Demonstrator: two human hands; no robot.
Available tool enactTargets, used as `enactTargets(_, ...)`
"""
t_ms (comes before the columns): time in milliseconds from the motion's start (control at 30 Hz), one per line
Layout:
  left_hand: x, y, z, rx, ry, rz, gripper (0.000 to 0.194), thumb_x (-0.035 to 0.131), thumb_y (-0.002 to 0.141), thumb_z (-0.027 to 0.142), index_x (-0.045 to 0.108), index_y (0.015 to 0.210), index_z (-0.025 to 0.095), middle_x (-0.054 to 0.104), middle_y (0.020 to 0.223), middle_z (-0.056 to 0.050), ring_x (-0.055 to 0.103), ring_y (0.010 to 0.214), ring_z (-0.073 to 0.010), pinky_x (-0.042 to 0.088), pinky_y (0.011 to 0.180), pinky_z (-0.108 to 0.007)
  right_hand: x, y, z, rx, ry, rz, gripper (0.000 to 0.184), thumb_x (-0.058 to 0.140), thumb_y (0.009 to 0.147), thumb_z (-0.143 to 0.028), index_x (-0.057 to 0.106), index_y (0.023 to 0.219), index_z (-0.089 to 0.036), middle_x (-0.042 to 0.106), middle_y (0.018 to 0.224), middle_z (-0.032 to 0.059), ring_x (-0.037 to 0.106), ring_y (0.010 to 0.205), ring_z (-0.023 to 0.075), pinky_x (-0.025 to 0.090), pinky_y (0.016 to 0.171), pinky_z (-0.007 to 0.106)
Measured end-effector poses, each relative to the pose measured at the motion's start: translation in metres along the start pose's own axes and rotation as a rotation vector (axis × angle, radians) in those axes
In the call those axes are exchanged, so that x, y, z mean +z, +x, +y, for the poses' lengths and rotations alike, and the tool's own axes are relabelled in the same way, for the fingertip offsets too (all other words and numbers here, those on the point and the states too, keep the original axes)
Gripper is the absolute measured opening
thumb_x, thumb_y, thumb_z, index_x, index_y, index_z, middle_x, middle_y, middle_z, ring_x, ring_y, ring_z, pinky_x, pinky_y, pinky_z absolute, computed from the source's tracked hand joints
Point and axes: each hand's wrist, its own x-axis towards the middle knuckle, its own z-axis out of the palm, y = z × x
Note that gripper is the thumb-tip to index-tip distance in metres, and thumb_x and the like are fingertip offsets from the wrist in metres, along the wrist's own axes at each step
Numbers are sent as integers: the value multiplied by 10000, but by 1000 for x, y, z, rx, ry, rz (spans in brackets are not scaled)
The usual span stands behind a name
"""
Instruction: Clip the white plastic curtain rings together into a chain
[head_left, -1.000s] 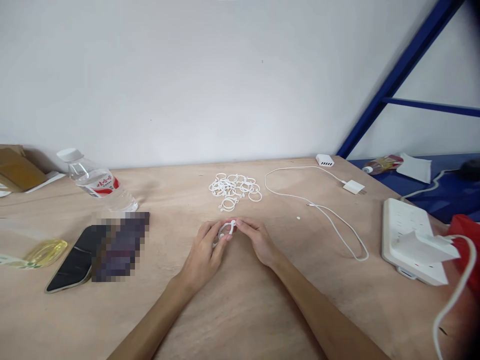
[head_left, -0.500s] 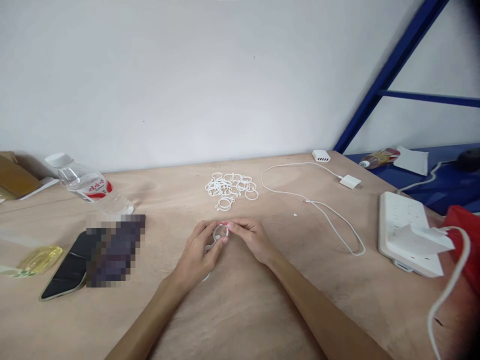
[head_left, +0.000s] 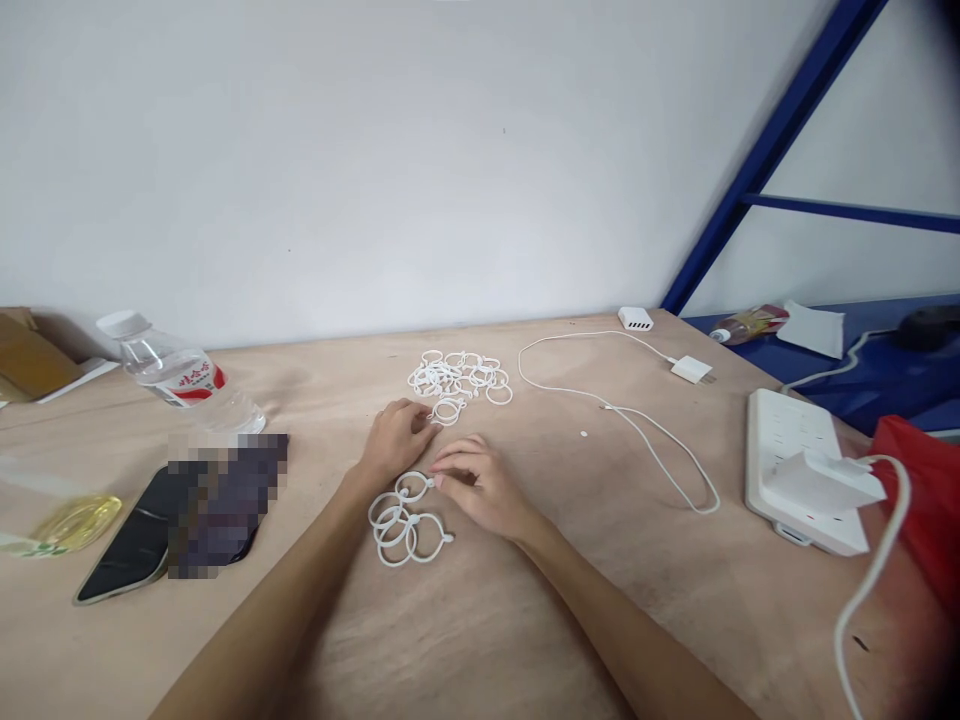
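**Linked White Rings Lie Between Our Forearms as Our Hands Reach Two Ring Groups**

Nearest us, a cluster of linked white rings (head_left: 389, 541) lies flat on the wooden table (head_left: 420, 650), between our forearms. Our right hand (head_left: 486, 488) is half curled at the cluster's far end, thumb and fingertips at the knob of its farthest ring; we cannot tell whether they pinch it. To our left lie a dark phone (head_left: 124, 545) and, overlapping it, a pixelated dark object (head_left: 240, 505), with a yellow coil (head_left: 79, 522) beyond the phone's left side. To our right, a white power strip (head_left: 780, 440) carries a plugged-in white adapter (head_left: 829, 485), and a red item (head_left: 911, 480) sits beside it.

Slightly farther, our left hand (head_left: 396, 440) bends over the table, fingertips at the near edge of a small ring group (head_left: 448, 411); whether it grips anything we cannot tell. Just beyond lies a loose ring pile (head_left: 459, 376). A white cable (head_left: 559, 387) loops to its right, joined to a charger plug (head_left: 690, 369); farther back stands a multi-port charger (head_left: 636, 319). A tilted water bottle (head_left: 187, 378) is at far left, before the pale wall (head_left: 390, 170).
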Motion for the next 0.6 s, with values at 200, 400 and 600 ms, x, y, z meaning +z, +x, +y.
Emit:
enactTargets(200, 3, 1, 6, -18, -58, 32, 265, 565, 750, 400, 694, 882, 210, 675, 876, -72, 570, 863, -240, 421, 810, -350, 1, 2, 8, 81, -4, 104, 205, 592, 737, -102, 718, 835, -232, 685, 867, 40, 574, 923, 201, 466, 767, 329)
enactTargets(400, 3, 1, 15, -32, -146, 38, 284, 559, 757, 419, 684, 884, 197, 675, 854, -48, 568, 764, -190, 437, 732, -295, 1, 3, 16, 212, -65, 356, 290, 527, 722, -99, 657, 962, -194, 647, 1003, 76, 556, 984, 224, 469, 805, 354)
enactTargets(600, 6, 0, 32, -30, -316, 29, 279, 578, 750, 447, 676, 868, 213, 681, 903, -48, 562, 828, -203, 429, 783, -318, 6, 3, 21, 196, -90, 364, 472, 519, 709, -77, 547, 1164, -196, 599, 1163, 104, 526, 1100, 245, 425, 937, 418)
